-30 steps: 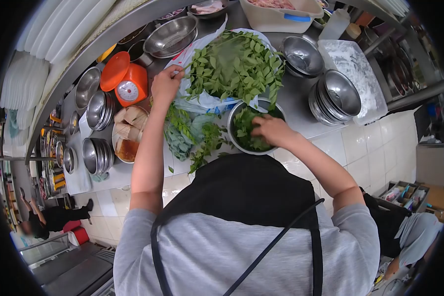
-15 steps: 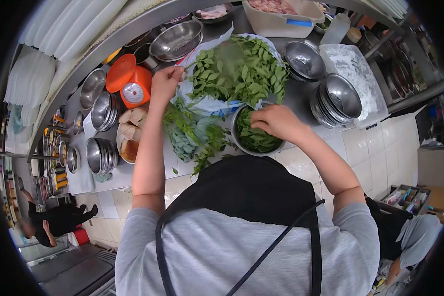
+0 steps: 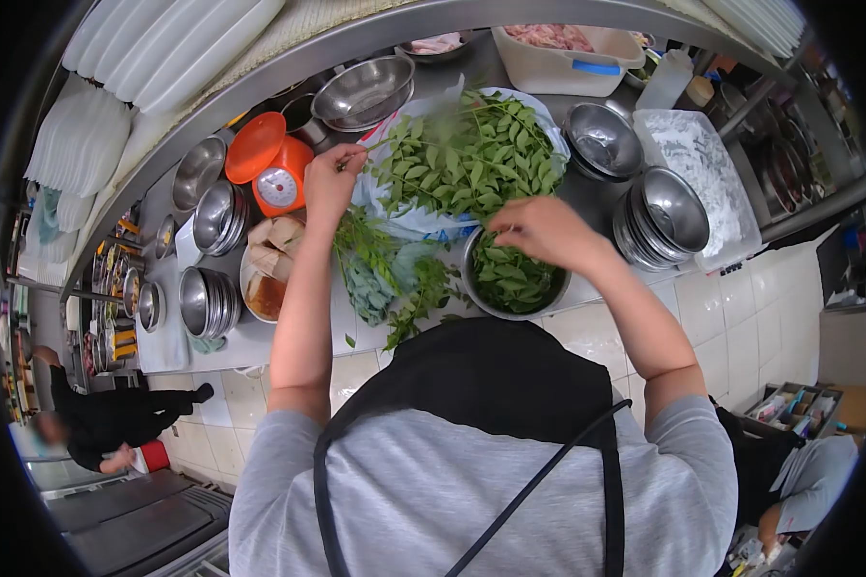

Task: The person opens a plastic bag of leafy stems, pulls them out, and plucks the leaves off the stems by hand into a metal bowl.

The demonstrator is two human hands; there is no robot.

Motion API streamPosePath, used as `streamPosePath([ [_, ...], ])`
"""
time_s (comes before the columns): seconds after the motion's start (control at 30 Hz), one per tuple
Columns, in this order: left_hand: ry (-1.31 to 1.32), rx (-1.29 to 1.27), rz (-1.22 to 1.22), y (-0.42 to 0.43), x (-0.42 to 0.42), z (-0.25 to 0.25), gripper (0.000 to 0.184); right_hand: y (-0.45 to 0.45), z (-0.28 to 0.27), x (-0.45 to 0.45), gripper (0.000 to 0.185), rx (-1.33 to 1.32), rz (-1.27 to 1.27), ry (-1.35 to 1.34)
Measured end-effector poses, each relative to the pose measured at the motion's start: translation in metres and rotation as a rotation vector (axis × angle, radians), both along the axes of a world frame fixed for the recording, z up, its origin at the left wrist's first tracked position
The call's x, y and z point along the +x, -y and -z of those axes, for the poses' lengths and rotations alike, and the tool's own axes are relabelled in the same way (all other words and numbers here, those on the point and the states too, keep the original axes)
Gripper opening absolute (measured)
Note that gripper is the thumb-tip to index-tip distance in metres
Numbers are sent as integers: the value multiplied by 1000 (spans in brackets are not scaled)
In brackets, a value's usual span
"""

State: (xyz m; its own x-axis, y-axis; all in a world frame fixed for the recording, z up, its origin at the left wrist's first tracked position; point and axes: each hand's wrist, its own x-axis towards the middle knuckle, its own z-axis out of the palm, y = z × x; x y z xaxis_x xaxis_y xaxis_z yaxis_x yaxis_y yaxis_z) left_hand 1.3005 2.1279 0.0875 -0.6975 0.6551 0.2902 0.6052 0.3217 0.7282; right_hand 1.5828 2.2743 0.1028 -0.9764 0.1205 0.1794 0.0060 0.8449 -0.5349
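A large heap of green leafy sprigs (image 3: 471,159) fills a plastic bag (image 3: 409,219) on the counter. At the bag's left edge my left hand (image 3: 335,178) is closed, its fingertips pinching the thin stem of a sprig. My right hand (image 3: 544,229) is over the far rim of a metal bowl (image 3: 560,296), near the front of the heap. Its fingers are drawn together and slightly blurred; what they hold, if anything, is hidden. Loose green leaves (image 3: 512,277) lie inside the bowl. Left of it, more feathery greens (image 3: 423,288) rest beside a bluish-green crumpled cloth or bag (image 3: 368,288).
An orange scale (image 3: 284,181) and a bowl of bread-like pieces (image 3: 265,293) stand left, among stacked metal bowls (image 3: 212,303). On the right are more bowls (image 3: 674,207) and a tub of white powder (image 3: 693,135). A meat tub (image 3: 558,67) stands behind. Other people are at both sides.
My right hand has lifted from the leaves in the bowl towards the bag's front edge. My left hand still pinches the stem. The whole view has shifted slightly.
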Motion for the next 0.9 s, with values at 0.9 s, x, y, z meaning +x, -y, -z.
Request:
streamPosePath([
  [0.9, -494, -59, 265, -90, 37, 18, 14, -56, -6, -85, 10, 353, 469, -348],
])
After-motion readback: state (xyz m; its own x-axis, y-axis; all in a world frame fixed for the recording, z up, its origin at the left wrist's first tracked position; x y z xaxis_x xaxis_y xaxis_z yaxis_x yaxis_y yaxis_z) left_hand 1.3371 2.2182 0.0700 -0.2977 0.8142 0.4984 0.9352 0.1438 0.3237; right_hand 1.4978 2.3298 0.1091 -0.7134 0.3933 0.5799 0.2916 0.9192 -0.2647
